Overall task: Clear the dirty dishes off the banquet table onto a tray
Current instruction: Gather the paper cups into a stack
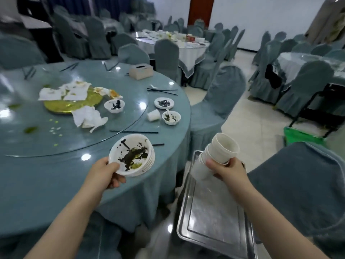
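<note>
The round banquet surface (56, 184), draped in blue-grey cloth, fills the left side, with a glass turntable (104, 128) on top carrying a gold platter (61, 107) littered with crumpled napkins (87, 116). Beside the surface, low on the right, sits a bare metal tray (211, 221). The left hand (106, 174) has its grip closed on the rim of a stack of dirty bowls (133, 155), held above the surface's near edge and smeared with dark sauce. The right hand (227, 169) has its grip wrapped round a tilted stack of white paper cups (216, 152), held over the tray's far end. Still on the surface are 3 small dirty dishes (171, 117), a tipped cup (154, 115) just beside them, a tissue box (141, 71) and scattered black chopsticks (134, 131).
</note>
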Tool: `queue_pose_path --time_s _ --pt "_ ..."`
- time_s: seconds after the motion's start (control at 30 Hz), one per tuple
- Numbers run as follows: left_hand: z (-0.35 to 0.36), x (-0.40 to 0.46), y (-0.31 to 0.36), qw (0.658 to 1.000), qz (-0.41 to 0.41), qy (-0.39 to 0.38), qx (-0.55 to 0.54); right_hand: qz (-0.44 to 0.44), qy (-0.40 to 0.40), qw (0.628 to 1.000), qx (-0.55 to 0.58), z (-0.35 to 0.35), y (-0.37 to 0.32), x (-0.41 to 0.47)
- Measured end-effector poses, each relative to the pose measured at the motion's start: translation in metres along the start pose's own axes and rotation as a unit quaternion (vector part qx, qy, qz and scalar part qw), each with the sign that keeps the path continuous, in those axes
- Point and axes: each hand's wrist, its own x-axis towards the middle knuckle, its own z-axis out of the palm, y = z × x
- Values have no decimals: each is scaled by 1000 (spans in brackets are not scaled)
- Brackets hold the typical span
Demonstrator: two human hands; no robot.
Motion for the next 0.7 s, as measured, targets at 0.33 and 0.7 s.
queue_pose_path --time_s 0.33,0.7 --pt "-23 200 10 998 -20 48 -36 17 -60 998 -23 88 23 209" --pt "-48 411 42 989 -54 131 -30 35 -99 993 -57 165 33 377"
